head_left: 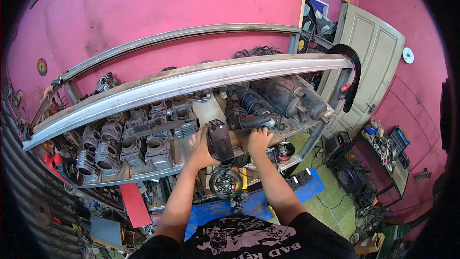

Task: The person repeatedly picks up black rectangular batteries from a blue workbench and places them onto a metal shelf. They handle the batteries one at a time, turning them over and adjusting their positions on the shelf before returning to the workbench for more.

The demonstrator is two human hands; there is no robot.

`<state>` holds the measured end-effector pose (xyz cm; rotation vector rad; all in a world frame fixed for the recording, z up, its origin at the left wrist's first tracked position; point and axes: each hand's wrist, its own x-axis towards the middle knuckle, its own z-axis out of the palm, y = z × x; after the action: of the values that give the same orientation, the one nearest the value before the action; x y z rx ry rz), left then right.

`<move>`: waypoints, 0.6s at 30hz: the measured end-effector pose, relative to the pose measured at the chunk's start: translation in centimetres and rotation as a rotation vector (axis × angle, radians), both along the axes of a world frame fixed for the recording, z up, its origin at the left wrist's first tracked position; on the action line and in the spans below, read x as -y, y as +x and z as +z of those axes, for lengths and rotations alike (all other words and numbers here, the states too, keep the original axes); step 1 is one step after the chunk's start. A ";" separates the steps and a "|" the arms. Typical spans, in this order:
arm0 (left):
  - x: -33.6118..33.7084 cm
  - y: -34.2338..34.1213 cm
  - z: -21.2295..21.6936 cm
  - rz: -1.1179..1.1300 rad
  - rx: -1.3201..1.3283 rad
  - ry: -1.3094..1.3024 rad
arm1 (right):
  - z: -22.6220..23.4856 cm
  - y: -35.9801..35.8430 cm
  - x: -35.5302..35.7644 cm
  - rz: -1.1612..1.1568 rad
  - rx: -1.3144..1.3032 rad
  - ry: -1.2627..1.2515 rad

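Note:
My left hand (200,149) grips a black, box-shaped thing (221,143) from its left side, thumb along its lower end. It looks like a battery and stands at the front edge of the wooden shelf (188,145). Just to the right, the fingers of my right hand (260,141) are curled at the near side of a black curved rubber-like duct (254,122). What they close on, if anything, is hidden. Left of my hands, several grey finned engine cylinders (157,147) stand in rows.
A metal rail (191,77) crosses above the shelf. Dark exhaust mufflers (278,97) lie at the right. Below hangs a round, dark, finned part (225,182). Blue sheeting (311,187) covers a lower surface. A pale door (369,52) stands ajar behind.

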<state>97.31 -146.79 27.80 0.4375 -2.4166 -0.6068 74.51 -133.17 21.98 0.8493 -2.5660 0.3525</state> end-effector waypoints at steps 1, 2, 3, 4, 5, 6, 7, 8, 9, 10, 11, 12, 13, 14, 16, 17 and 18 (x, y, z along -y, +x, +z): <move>-0.1 -0.2 0.1 -0.005 -0.002 0.003 | -0.1 -0.6 0.0 -0.030 -0.019 0.032; 0.0 -0.1 -0.2 0.000 0.011 0.006 | 0.7 0.2 -0.1 0.045 0.037 -0.061; 0.2 0.4 -0.3 0.015 0.023 0.004 | 3.1 2.5 -0.3 0.129 0.092 -0.159; 0.4 0.5 -0.3 0.022 0.031 0.001 | 5.6 4.6 -0.8 0.206 0.143 -0.257; 0.4 0.4 -0.2 0.030 0.030 0.002 | 7.4 6.5 -1.2 0.274 0.176 -0.373; 0.1 0.1 -0.2 0.028 0.028 0.008 | 7.8 7.8 -1.3 0.336 0.064 -0.511; 0.0 0.2 -0.2 0.034 0.028 0.015 | 7.8 9.3 -1.0 0.403 -0.046 -0.646; 0.1 0.3 -0.3 0.050 0.038 0.016 | 7.8 10.6 -0.4 0.449 -0.109 -0.691; 0.3 0.1 -0.4 0.053 0.045 0.020 | 7.7 11.6 -0.2 0.483 -0.179 -0.732; 0.3 -0.2 -0.5 0.056 0.052 0.023 | 6.6 11.7 0.2 0.493 -0.239 -0.704; 0.2 -0.2 -0.4 0.066 0.066 0.039 | 5.6 12.0 0.7 0.466 -0.278 -0.676; 0.1 -0.3 0.0 0.073 0.074 0.052 | 4.9 12.0 1.0 0.438 -0.324 -0.650; 0.0 -0.5 0.4 0.079 0.083 0.065 | 4.0 12.1 1.3 0.409 -0.368 -0.623; -0.2 -0.6 0.5 0.070 0.070 0.054 | 2.8 12.1 1.5 0.407 -0.297 -0.589; 0.7 -0.7 -0.8 0.095 0.048 0.045 | 3.2 14.5 0.9 0.468 -0.232 -0.532; 1.2 -0.9 -1.3 0.104 0.039 0.038 | 3.2 15.5 0.6 0.493 -0.199 -0.506; 1.9 -0.8 -1.6 0.101 0.095 -0.013 | 2.8 15.9 0.6 0.510 -0.174 -0.457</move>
<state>96.51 -148.69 26.23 0.5917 -2.4686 -0.5370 90.44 -133.81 24.76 1.2702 -1.9613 0.9259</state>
